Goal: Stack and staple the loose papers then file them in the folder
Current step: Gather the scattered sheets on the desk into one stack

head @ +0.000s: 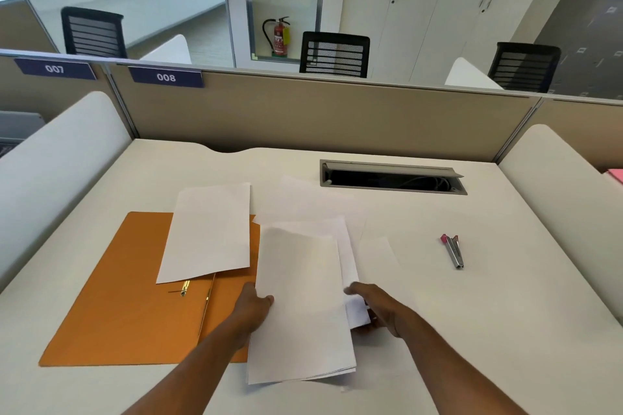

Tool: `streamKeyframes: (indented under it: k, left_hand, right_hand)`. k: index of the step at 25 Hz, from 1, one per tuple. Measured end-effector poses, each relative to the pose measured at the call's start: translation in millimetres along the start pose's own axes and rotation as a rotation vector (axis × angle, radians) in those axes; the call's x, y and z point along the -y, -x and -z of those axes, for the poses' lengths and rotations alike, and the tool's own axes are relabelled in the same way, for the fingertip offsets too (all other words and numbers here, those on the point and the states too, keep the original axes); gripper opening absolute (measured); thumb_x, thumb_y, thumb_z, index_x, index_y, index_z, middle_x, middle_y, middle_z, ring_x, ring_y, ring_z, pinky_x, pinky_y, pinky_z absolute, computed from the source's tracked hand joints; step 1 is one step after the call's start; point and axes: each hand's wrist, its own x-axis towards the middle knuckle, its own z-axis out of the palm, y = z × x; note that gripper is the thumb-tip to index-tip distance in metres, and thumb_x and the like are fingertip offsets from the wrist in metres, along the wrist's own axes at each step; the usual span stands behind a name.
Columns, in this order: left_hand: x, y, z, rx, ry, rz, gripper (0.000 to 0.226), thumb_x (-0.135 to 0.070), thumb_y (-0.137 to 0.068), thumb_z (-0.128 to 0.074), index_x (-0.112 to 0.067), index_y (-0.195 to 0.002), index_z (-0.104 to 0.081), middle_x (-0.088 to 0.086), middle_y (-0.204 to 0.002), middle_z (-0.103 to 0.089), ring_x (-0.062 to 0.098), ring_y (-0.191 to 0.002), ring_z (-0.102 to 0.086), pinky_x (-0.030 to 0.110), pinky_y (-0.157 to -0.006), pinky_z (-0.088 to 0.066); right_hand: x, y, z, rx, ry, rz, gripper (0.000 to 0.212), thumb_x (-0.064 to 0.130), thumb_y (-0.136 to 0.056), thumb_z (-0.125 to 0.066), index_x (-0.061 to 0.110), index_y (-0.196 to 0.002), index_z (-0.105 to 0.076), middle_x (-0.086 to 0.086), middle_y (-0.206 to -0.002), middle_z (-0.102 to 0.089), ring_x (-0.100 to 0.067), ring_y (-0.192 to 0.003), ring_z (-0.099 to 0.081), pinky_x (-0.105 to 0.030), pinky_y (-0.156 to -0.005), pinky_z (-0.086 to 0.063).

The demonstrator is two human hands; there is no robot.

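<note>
A small stack of white papers (300,307) is lifted off the white desk (505,296) in front of me. My left hand (251,308) grips its left edge, thumb on top. My right hand (377,307) reaches under the stack's right side and touches another sheet (350,266) there. One loose sheet (209,232) lies across the top of the open orange folder (135,296), whose brass fastener (183,288) shows. More sheets (303,202) lie flat behind the stack. A small silver and pink stapler (453,251) rests to the right.
An open cable hatch (391,177) sits in the desk at the back right. A beige partition (320,114) closes the far side, and white side panels (57,158) flank the desk. Something pink (616,175) shows at the right edge.
</note>
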Motion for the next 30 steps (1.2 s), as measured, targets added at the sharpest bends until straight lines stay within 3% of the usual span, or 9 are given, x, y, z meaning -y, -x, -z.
streamKeyframes:
  k: [2, 4, 8, 11, 16, 18, 22, 27, 30]
  left_hand:
    - [-0.1, 0.2, -2.9, 0.001, 0.021, 0.003, 0.037, -0.014, -0.098, -0.057, -0.008, -0.131, -0.043, 0.013, -0.126, -0.058, 0.03, -0.106, -0.06, 0.039, -0.082, -0.052]
    - [1.2, 1.3, -5.9, -0.017, 0.039, 0.007, 0.037, -0.014, -0.098, -0.057, -0.007, -0.131, -0.043, 0.013, -0.127, -0.057, 0.029, -0.104, -0.059, 0.039, -0.081, -0.051]
    - [7.2, 2.6, -9.4, -0.017, 0.044, -0.019, 0.033, -0.018, -0.097, -0.058, -0.01, -0.125, -0.042, 0.012, -0.125, -0.057, 0.029, -0.104, -0.06, 0.044, -0.087, -0.054]
    - [5.6, 1.9, -6.4, -0.045, 0.085, -0.098, 0.044, -0.024, -0.094, -0.065, -0.012, -0.125, -0.036, 0.009, -0.124, -0.052, 0.028, -0.11, -0.058, 0.049, -0.095, -0.053]
    - [-26.2, 2.2, 12.5, 0.134, 0.256, -0.308, 0.042, -0.028, -0.092, -0.066, -0.016, -0.129, -0.049, 0.008, -0.12, -0.065, 0.026, -0.105, -0.068, 0.05, -0.089, -0.058]
    - [-43.0, 7.4, 8.2, 0.083, 0.162, -0.445, 0.032, -0.028, -0.095, -0.062, -0.018, -0.124, -0.055, 0.005, -0.115, -0.067, 0.025, -0.103, -0.068, 0.048, -0.086, -0.06]
    - [-75.1, 22.8, -2.7, -0.15, 0.155, -0.706, 0.019, -0.024, -0.096, -0.06, -0.029, -0.113, -0.052, -0.01, -0.102, -0.063, 0.011, -0.093, -0.065, 0.02, -0.066, -0.058]
    - [-90.8, 32.9, 3.9, -0.206, 0.184, -0.954, 0.018, -0.03, -0.096, -0.054, -0.026, -0.111, -0.043, -0.025, -0.098, -0.057, 0.001, -0.094, -0.062, 0.015, -0.064, -0.056]
    - [-87.7, 32.6, 5.4, -0.223, 0.107, -0.979, 0.023, -0.018, -0.1, -0.049, -0.028, -0.118, -0.038, -0.014, -0.104, -0.055, -0.001, -0.095, -0.06, 0.015, -0.064, -0.056]
  right_hand:
    - [5.3, -6.7, -5.8, -0.012, -0.083, 0.066, 0.053, 0.044, -0.079, -0.084, 0.009, -0.115, -0.069, -0.005, -0.111, -0.074, -0.027, -0.103, -0.072, -0.038, -0.082, -0.06]
    - [6.8, -10.2, -9.9, -0.023, -0.11, 0.107, 0.049, 0.022, -0.077, -0.089, 0.002, -0.117, -0.069, -0.009, -0.105, -0.079, -0.027, -0.099, -0.076, -0.045, -0.091, -0.061]
    - [-0.6, -7.4, -13.5, -0.004, 0.045, 0.183, 0.044, 0.0, -0.081, -0.078, 0.014, -0.121, -0.066, -0.004, -0.111, -0.076, -0.025, -0.105, -0.071, -0.047, -0.095, -0.059]
    - [-6.6, -2.5, -6.3, -0.022, 0.006, 0.323, 0.041, 0.003, -0.085, -0.076, 0.022, -0.12, -0.065, 0.01, -0.106, -0.077, -0.009, -0.101, -0.071, -0.026, -0.079, -0.06]
    - [8.9, 10.7, 9.1, 0.037, -0.19, 0.442, 0.041, 0.025, -0.076, -0.085, 0.025, -0.115, -0.074, -0.002, -0.113, -0.079, -0.023, -0.103, -0.076, -0.04, -0.078, -0.064]
    - [23.1, 17.8, 8.4, -0.078, -0.194, 0.551, 0.031, 0.027, -0.077, -0.086, 0.03, -0.107, -0.077, -0.001, -0.11, -0.079, -0.022, -0.098, -0.076, -0.031, -0.073, -0.062]
    - [60.2, 29.0, -1.4, -0.413, -0.25, 0.75, 0.022, 0.012, -0.086, -0.08, 0.021, -0.103, -0.068, -0.001, -0.1, -0.078, -0.027, -0.094, -0.075, -0.041, -0.08, -0.062]
    - [87.1, 49.9, -12.8, -0.432, -0.266, 0.886, 0.053, 0.023, -0.092, -0.074, 0.021, -0.136, -0.045, -0.001, -0.124, -0.064, -0.019, -0.112, -0.065, -0.037, -0.089, -0.06]
    - [86.5, 50.0, -25.3, -0.453, -0.156, 0.82, 0.055, 0.023, -0.095, -0.07, 0.023, -0.141, -0.04, 0.0, -0.129, -0.061, -0.019, -0.115, -0.062, -0.041, -0.092, -0.06]
